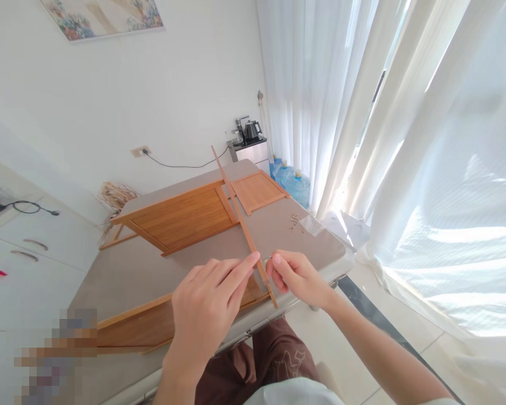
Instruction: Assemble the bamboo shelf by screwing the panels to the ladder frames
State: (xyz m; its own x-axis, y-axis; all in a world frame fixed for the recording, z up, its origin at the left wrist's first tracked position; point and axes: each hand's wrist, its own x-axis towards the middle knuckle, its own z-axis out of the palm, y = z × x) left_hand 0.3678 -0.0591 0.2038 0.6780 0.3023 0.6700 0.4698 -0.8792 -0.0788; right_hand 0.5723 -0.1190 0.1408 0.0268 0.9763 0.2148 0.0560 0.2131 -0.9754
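Observation:
My left hand (211, 292) is closed round a long narrow wooden rail (247, 233), thumb and fingertips near its close end. Just to the right of that rail, my right hand (294, 275) is pinched closed on a small thin piece, mostly hidden by the fingers; its kind cannot be made out. A wooden panel (189, 216) stands tilted against the rail on the left. Another panel (259, 190) adjoins the rail's far right side. Closer to me, a third panel (139, 326) meets the rail's near end, partly behind my left hand.
Several small screws (294, 220) lie beside a clear plastic bag (312, 226) on the grey-brown tabletop (126, 275). Beyond are a kettle (252, 130) on a small cabinet and large water bottles (297, 188). White curtains (447, 169) hang at the right. The lower left is pixelated.

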